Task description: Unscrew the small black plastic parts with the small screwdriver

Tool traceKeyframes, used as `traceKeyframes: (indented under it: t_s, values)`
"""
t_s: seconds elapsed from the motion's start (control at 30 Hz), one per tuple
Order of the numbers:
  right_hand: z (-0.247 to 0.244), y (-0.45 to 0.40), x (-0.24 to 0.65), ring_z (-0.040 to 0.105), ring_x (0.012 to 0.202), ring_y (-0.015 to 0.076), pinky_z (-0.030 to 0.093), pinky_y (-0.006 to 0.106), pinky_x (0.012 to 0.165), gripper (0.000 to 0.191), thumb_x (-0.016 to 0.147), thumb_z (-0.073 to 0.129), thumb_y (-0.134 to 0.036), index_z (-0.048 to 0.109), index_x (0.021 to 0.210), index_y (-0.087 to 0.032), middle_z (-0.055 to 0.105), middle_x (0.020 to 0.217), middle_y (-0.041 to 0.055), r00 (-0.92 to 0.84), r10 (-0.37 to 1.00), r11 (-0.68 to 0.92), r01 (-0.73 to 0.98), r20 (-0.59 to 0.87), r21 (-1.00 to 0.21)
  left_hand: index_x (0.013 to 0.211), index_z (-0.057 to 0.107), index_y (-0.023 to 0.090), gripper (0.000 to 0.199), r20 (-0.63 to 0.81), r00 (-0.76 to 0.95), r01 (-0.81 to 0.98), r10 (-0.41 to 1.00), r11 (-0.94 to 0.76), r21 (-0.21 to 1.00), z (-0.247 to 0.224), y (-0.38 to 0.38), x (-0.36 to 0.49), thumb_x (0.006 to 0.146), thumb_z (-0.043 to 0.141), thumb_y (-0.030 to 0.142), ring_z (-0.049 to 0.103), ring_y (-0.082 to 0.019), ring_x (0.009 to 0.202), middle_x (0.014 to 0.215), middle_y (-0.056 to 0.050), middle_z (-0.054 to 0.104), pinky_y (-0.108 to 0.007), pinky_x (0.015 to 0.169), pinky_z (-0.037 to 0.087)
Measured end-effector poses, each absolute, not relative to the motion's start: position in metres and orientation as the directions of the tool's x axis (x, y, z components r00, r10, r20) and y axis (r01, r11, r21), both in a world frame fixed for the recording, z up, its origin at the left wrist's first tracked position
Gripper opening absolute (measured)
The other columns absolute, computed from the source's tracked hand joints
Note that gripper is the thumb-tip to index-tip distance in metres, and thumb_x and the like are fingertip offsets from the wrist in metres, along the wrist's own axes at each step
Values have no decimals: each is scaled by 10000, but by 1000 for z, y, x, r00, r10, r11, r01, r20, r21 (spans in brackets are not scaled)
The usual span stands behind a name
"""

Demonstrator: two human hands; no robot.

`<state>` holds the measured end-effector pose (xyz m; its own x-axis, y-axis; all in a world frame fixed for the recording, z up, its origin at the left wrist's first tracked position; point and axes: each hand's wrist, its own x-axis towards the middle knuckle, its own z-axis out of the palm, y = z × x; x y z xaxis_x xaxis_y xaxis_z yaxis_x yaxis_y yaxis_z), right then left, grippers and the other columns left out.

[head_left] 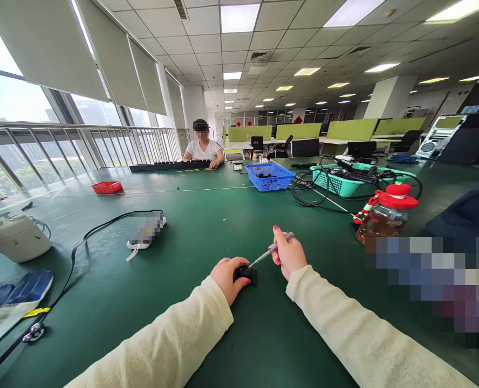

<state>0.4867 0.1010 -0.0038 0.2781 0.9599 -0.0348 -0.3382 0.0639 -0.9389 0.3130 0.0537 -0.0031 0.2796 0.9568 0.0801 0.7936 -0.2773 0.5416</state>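
Note:
Low in the middle of the head view, a small black part (245, 274) rests on the green table. My left hand (228, 276) grips it, fingers on its far side and thumb on its near side. My right hand (288, 251) is closed round the handle of a slim screwdriver (269, 251), which slants down to the left. Its metal tip meets the top of the black part. What kind of part this is, and any screw under the tip, are too small to make out.
Across the green table (191, 226) are a blue basket (271, 180), a teal basket (339, 186) with black cables, a red-lidded bottle (385, 215), a red tray (107, 187), a blurred white device (146, 231) and a beige container (19, 240). Another person (203, 146) sits opposite.

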Motion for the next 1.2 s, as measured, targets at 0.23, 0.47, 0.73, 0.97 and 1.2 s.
traceKeyframes:
  t_s: [0.23, 0.47, 0.73, 0.97, 1.2]
  values:
    - [9, 84, 484, 391, 300, 56, 312, 195, 318, 499, 755, 614, -619, 429, 558, -200, 496, 429, -46, 205, 936, 310, -86, 288, -947, 1102, 646, 234, 364, 83, 286, 793, 955, -284, 539, -1, 53, 314, 739, 660, 205, 606, -227, 1006, 1015, -53, 673, -362, 934, 477]
    - [8, 77, 483, 425, 341, 66, 360, 202, 371, 499, 835, 510, -622, 439, 572, -203, 520, 477, -33, 133, 885, 440, 72, 446, -895, 1100, 648, 243, 374, 92, 280, 789, 956, -284, 545, -1, 53, 313, 729, 669, 194, 609, -227, 1004, 1025, -50, 673, -368, 938, 475]
    - [6, 88, 485, 389, 315, 75, 320, 215, 334, 538, 726, 570, -702, 416, 558, -214, 481, 426, -42, 244, 933, 284, -51, 263, -958, 1099, 651, 249, 372, 83, 275, 787, 958, -274, 553, -2, 53, 313, 730, 670, 204, 602, -222, 1001, 1017, -50, 670, -363, 935, 474]
    - [9, 84, 489, 388, 438, 97, 349, 235, 458, 531, 772, 528, -669, 456, 529, -202, 422, 457, -37, 272, 854, 385, 244, 444, -890, 1106, 653, 243, 374, 87, 274, 790, 958, -276, 548, -3, 53, 313, 734, 669, 202, 601, -226, 1006, 1023, -57, 668, -371, 943, 469]
    - [14, 80, 486, 347, 435, 91, 316, 239, 465, 561, 770, 501, -695, 448, 513, -199, 384, 451, -42, 178, 878, 401, 232, 444, -886, 1108, 653, 238, 382, 87, 280, 786, 956, -281, 551, -4, 54, 313, 728, 679, 206, 605, -223, 996, 1011, -58, 669, -363, 938, 474]
